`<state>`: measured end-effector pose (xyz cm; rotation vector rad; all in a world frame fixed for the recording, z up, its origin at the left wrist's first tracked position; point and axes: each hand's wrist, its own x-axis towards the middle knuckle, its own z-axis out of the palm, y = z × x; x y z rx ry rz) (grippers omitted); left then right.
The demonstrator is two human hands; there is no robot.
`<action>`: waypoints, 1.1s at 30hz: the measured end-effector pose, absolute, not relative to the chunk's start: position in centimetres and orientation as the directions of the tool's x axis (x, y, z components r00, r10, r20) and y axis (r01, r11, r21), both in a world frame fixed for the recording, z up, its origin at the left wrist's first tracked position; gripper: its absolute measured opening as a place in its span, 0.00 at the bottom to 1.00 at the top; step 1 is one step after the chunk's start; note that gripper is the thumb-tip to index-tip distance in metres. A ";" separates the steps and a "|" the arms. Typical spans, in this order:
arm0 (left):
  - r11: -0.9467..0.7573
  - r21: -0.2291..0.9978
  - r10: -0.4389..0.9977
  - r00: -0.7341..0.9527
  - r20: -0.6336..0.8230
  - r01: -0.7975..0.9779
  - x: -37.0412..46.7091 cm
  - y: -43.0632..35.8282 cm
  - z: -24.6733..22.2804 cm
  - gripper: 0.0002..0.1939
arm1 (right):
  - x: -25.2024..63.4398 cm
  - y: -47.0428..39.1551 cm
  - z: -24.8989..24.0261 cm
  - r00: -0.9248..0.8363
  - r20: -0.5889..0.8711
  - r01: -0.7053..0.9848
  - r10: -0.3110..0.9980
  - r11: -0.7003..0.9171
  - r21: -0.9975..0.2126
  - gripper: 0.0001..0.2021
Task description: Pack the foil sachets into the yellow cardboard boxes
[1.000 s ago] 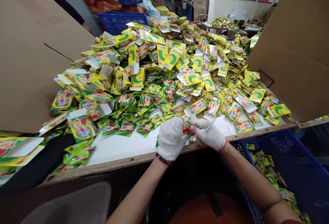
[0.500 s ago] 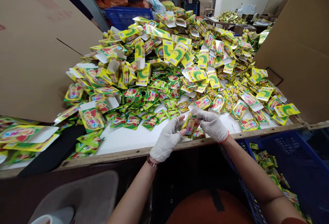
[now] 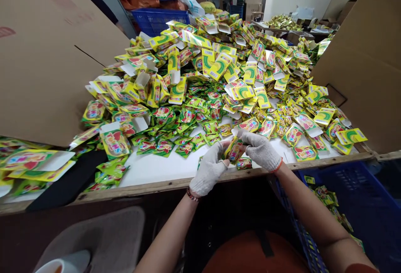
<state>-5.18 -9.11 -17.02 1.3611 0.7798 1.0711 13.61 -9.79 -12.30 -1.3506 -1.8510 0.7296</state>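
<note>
Between my two gloved hands, just above the table's front edge, is a small yellow-green candy box [image 3: 233, 149] with a colourful printed front. My left hand [image 3: 209, 168], in a white knit glove with bare fingertips, is closed on its left side. On the other side my right hand [image 3: 262, 151], gloved the same way, grips the box's upper right end. A small wrapped packet [image 3: 244, 163] lies on the table just under the right hand. Behind the hands are green candy sachets [image 3: 163, 147] and smaller yellow sachets [image 3: 283, 114].
A big heap of yellow boxes [image 3: 219, 66], several with open flaps, covers the table's back. Cardboard panels [image 3: 46, 64] [image 3: 363, 68] flank it. A wooden strip [image 3: 131, 192] edges the table. Below right stands a blue crate [image 3: 360, 193] with sachets; a cup [image 3: 67, 262] sits lower left.
The view has shifted slightly, so the scene sits a little further right. Both hands keep hold of the box, which has tilted slightly between them.
</note>
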 end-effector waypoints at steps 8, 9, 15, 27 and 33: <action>-0.106 0.989 0.958 0.255 0.129 -0.102 -5.4 -8.7 -17.1 0.26 | 11.4 -8.7 -11.9 -0.578 0.248 0.458 0.778 0.561 -0.690 0.20; -0.094 0.991 0.972 0.208 0.113 -0.100 -5.5 -8.8 -17.3 0.27 | 11.2 -8.8 -12.4 -0.557 0.266 0.455 0.787 0.557 -0.695 0.20; -0.168 0.982 0.981 0.085 0.175 -0.083 -5.5 -9.2 -17.9 0.22 | 11.8 -10.1 -16.1 -0.008 0.322 0.432 0.947 0.294 -0.853 0.16; -0.182 0.983 0.974 0.132 0.186 -0.037 -5.5 -8.4 -17.4 0.23 | 11.3 -9.6 -16.0 -0.081 0.265 0.185 0.961 0.276 -0.943 0.15; -0.266 0.964 0.955 0.144 0.259 0.029 -5.5 -8.5 -17.2 0.12 | 11.6 -9.9 -15.5 -0.111 0.312 0.361 0.944 0.331 -0.872 0.12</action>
